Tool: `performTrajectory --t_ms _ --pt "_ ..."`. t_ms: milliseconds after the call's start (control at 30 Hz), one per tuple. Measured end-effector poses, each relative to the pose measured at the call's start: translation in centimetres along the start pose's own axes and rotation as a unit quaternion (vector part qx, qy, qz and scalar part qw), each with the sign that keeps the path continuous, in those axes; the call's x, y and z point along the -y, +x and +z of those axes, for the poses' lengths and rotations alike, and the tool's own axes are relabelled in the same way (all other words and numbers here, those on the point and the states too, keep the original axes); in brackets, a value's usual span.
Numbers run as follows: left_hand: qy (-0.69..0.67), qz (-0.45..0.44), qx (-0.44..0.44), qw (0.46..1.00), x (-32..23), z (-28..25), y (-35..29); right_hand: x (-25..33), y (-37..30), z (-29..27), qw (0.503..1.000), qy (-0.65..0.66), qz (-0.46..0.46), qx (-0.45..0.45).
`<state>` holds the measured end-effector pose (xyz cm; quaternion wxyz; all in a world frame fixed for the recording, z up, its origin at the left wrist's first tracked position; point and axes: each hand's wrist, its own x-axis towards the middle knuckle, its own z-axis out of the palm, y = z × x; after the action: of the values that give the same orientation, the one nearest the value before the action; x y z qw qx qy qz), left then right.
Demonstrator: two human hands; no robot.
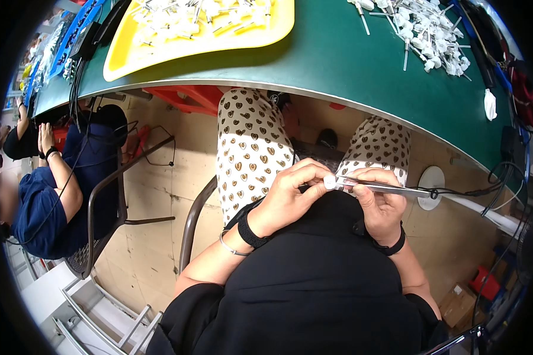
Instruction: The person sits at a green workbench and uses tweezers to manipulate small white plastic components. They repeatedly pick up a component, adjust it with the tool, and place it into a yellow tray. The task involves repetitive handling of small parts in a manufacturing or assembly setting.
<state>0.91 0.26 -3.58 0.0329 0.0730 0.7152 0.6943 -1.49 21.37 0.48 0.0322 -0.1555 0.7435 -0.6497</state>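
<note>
Head view, with the middle of the scene taken as the centre of the clock: a seated person in a black top [326, 284] and heart-patterned trousers [251, 142] had both hands together over the lap, just on the near side of a green counter [337, 65]. The left hand [305, 188] was closed in a pinch, thumb and fingers gripping a small white piece [330, 181] by its edge. That piece sat a little toward 3 o'clock from the centre, above the lap. From its 4 o'clock side came the right hand [380, 198], fingers closed around a slim silver tool [410, 191], which looked like tweezers. The tool lay nearly level, its narrow end at the white piece and its broad end toward 3 o'clock; whether the tip touched the piece, I could not tell from where I stood.

On the counter, at 11 o'clock, stood a yellow tray [154, 64] with many white-and-metal parts [219, 15] heaped in it. Between 1 and 2 o'clock, well apart from the tray, a loose pile of similar parts [429, 38] lay straight on the green surface. A white round base [431, 184] showed beyond the right hand at 3 o'clock. Over at 9 o'clock, a co-worker in a dark blue top [38, 204] sat on a metal-framed chair [92, 228], and a cardboard box [458, 305] rested on the floor at 4 o'clock.
</note>
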Motion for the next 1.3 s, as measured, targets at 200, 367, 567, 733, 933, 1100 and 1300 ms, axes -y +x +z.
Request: performTrajectory --t_ms 200,367,567,733,933,1100,1300 --pt "0.018 0.014 -0.006 1.0 -0.5 0.1 0.0 0.1 0.0 0.0 0.999 0.027 0.009 -0.021" --pt "0.0 -0.002 -0.03 1.0 -0.9 0.4 -0.1 -0.2 0.0 -0.2 0.999 0.027 -0.002 -0.031" --pt "0.035 0.001 -0.021 0.999 -1.2 0.2 0.0 -0.7 -0.1 -0.7 0.999 0.027 0.006 -0.023" --pt "0.042 0.0 -0.016 0.999 -1.5 0.2 0.1 -0.5 -0.1 -0.8 0.998 0.056 0.02 -0.036" --pt "0.04 0.05 -0.04 0.997 -5.2 -1.5 1.5 -0.2 0.0 -1.2 0.997 0.059 0.006 -0.045" --pt "-0.014 0.178 -0.136 0.974 -13.0 -4.7 5.4 -0.3 -0.1 -1.5 0.997 0.061 -0.011 -0.042" --pt "-0.083 -0.015 0.016 0.996 -11.0 -2.1 4.2 0.2 0.4 -2.0 0.999 0.04 -0.017 -0.025"
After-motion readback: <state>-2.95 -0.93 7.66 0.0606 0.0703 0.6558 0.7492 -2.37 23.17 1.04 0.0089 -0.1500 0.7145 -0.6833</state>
